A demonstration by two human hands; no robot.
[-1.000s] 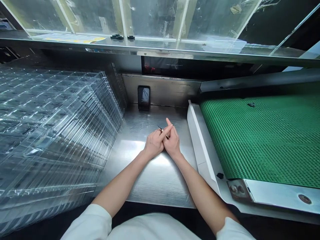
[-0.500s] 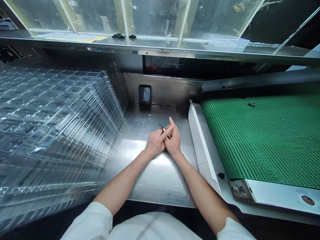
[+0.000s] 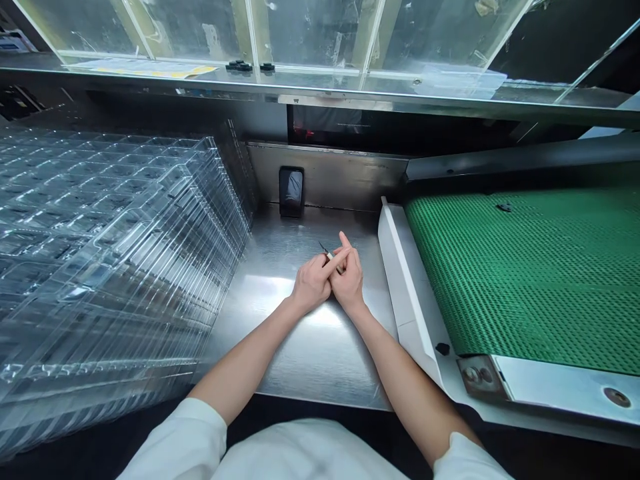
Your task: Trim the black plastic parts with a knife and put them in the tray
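My left hand and my right hand meet over the metal tabletop. Between them sits a slim pointed tool with a thin dark tip and a pale metallic shaft. Its tip points up and left; the rear part disappears among my fingers. My right hand is closed around the tool's hidden end, one finger sticking up. On the left, the fingers are curled, while the index finger reaches across to the right hand's fingers. What lies inside the left hand is hidden.
Clear plastic trays are stacked high on the left. A dark phone-like device leans against the back wall. To the right, a white guard edges a green conveyor belt with a small black piece on it. Overhead runs a metal shelf.
The camera view has shifted slightly. My hands keep the same pose around the slim pointed tool, with its tip showing a little more clearly.
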